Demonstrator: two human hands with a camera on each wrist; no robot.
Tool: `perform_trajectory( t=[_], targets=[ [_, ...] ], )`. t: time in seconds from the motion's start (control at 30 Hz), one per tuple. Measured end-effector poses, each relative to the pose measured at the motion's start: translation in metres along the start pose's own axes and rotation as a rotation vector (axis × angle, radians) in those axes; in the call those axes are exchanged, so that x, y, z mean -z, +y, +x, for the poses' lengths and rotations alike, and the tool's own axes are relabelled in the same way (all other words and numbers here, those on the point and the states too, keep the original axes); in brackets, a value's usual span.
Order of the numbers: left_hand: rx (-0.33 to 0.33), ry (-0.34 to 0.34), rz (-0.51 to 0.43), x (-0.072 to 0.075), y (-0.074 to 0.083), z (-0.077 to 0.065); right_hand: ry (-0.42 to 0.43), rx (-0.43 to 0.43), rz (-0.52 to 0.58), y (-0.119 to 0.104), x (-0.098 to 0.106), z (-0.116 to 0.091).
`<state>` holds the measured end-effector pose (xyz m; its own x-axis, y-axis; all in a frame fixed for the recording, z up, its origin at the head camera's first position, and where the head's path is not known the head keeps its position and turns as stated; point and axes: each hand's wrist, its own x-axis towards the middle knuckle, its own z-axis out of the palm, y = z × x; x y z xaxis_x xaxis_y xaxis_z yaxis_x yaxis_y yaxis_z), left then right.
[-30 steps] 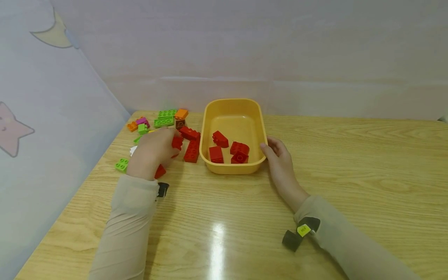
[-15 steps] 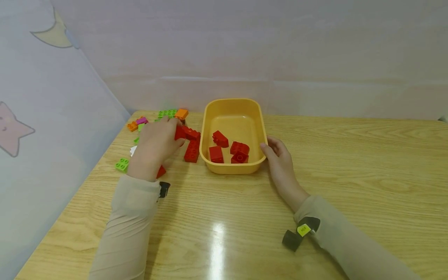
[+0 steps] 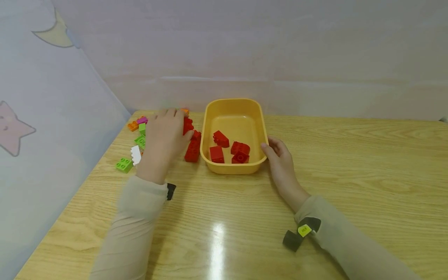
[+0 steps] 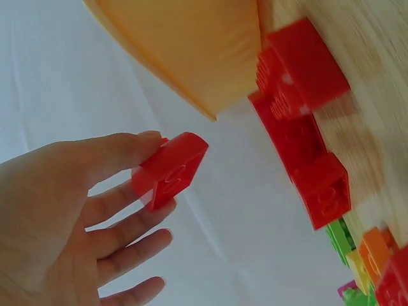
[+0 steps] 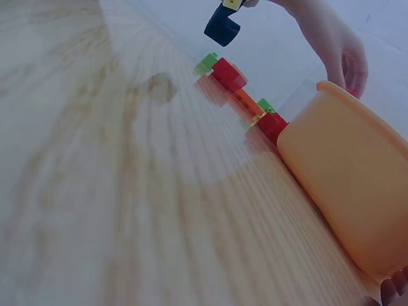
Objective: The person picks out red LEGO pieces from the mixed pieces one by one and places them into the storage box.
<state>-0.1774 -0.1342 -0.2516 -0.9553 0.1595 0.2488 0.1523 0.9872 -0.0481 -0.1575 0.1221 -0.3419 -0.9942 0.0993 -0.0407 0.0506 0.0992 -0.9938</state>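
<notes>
My left hand [image 3: 164, 142] is raised above the loose bricks, left of the yellow bin [image 3: 232, 168]. Between thumb and fingertips it pinches a red toy brick [image 4: 171, 167], clear of the table in the left wrist view. Several red bricks [image 3: 217, 154] lie inside the bin near its front. Another red brick [image 3: 193, 151] rests on the table against the bin's left side, with more red ones close by. My right hand [image 3: 284, 171] grips the bin's right side, its thumb at the rim; the other fingers are partly hidden behind the wall.
Scattered on the left of the wooden table are a green brick [image 3: 124, 165], a white brick [image 3: 135, 154], an orange brick [image 3: 133, 125] and a magenta brick [image 3: 142, 120]. A pale wall covering [image 3: 315, 58] stands behind the table.
My left hand has moved away from me and slightly right, lifting the red brick over the pile. The right hand and the bin stay in place.
</notes>
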Motion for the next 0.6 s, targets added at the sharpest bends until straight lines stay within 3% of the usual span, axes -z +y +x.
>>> perform_trajectory(
  t=[0.2, 0.43, 0.6],
  targets=[
    [-0.051, 0.02, 0.003, 0.0, 0.019, 0.001, 0.002, 0.004, 0.001, -0.001, 0.0, -0.001],
    [-0.072, 0.061, -0.013, 0.002, 0.028, -0.001, 0.007, 0.01, 0.013, 0.0, 0.0, 0.0],
    [-0.127, 0.04, -0.048, 0.0, 0.037, -0.003, 0.008, 0.009, 0.019, 0.0, -0.001, 0.001]
  ],
)
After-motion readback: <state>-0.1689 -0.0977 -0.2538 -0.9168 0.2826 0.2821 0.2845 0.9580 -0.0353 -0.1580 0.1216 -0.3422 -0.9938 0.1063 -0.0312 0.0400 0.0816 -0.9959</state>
